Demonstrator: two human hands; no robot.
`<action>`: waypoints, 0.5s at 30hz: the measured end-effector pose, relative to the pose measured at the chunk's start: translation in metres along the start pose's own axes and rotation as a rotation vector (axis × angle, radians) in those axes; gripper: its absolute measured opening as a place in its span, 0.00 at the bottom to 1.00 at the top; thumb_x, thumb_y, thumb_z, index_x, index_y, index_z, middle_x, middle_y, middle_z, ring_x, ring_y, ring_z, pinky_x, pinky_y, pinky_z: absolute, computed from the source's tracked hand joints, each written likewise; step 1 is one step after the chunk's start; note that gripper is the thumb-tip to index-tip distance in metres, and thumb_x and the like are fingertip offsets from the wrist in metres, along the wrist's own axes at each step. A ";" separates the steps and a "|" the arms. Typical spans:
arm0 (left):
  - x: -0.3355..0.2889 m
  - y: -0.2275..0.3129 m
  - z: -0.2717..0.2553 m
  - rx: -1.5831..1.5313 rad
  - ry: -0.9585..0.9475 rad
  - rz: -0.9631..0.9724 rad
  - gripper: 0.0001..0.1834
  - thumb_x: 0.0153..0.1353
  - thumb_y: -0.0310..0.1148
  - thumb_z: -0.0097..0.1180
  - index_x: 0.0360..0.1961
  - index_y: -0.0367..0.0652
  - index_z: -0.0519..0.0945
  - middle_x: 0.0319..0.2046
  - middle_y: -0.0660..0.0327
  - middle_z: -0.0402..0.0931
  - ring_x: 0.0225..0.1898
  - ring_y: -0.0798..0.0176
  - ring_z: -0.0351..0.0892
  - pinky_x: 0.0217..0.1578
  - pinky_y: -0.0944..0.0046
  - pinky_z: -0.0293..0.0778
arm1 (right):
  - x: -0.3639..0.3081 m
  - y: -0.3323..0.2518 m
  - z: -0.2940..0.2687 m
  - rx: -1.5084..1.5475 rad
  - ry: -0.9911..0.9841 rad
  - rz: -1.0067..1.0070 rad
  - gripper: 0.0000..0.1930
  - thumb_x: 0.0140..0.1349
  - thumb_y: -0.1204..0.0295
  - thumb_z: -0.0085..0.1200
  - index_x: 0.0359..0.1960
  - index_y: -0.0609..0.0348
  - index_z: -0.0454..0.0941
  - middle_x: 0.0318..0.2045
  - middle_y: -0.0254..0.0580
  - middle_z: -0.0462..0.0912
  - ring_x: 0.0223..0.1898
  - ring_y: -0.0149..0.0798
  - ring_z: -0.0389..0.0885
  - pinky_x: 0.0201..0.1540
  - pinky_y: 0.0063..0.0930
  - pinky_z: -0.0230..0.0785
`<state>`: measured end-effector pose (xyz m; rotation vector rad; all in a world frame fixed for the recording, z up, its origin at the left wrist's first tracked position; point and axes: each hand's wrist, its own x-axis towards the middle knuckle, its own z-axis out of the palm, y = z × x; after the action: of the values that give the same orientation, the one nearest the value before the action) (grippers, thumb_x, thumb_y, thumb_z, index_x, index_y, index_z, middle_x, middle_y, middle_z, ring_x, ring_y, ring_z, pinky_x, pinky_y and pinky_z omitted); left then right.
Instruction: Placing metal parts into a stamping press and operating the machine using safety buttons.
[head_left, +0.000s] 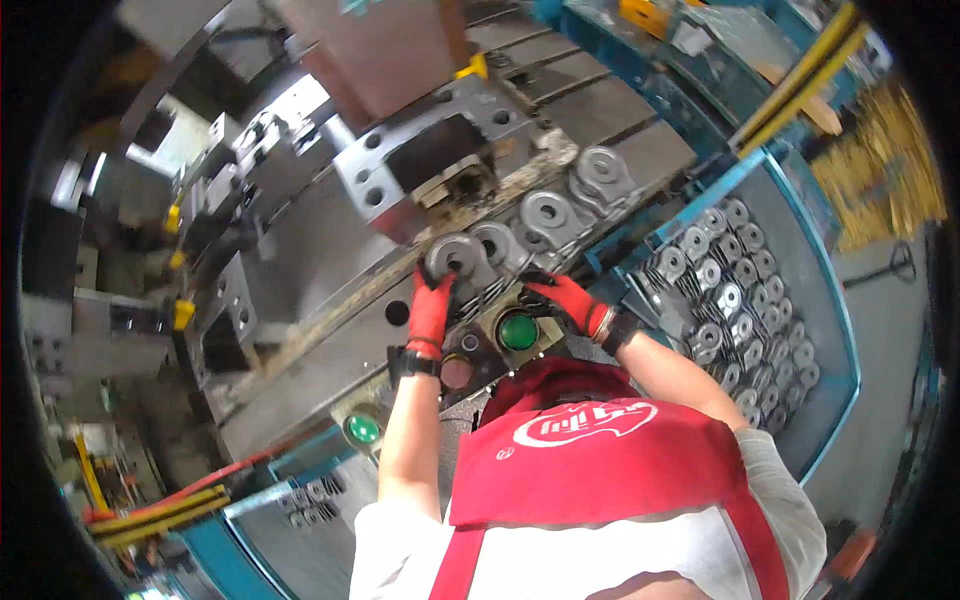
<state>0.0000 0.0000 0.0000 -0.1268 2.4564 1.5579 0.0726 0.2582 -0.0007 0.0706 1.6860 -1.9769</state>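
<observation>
- Head view: left hand (430, 314), red-gloved, touches the leftmost ring-headed metal part (457, 243) on the machine bed (310, 372); can't tell if it's gripping.
- Right hand (572, 302), also red-gloved, fingers at the near edge of the row; grip unclear.
- More grey parts (549, 227) run up-right along the bed edge.
- Green button (518, 331) just below, between hands.
- Blue bin (858, 375) of similar parts at right.

well to the right of the grip, a yellowish stack (885, 165) stands by a grey floor (850, 330), near a thin dark rod (880, 272). beyond the grip on that side, a yellow-and-dark rail (798, 82) slants. far left and nearer the wearer, yellow-and-dark bars (165, 513) lie.
</observation>
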 end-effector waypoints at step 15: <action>-0.080 0.086 0.014 0.023 -0.369 0.518 0.21 0.61 0.31 0.45 0.55 0.39 0.70 0.52 0.53 0.71 0.58 0.52 0.64 0.57 0.55 0.61 | -0.113 0.168 -0.041 0.045 0.677 -0.266 0.15 0.56 0.68 0.55 0.44 0.61 0.76 0.36 0.41 0.80 0.35 0.36 0.78 0.38 0.31 0.72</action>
<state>0.0627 0.0454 0.0889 0.7867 2.3074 1.5503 0.2282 0.3242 -0.1190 0.6231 2.1451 -2.3556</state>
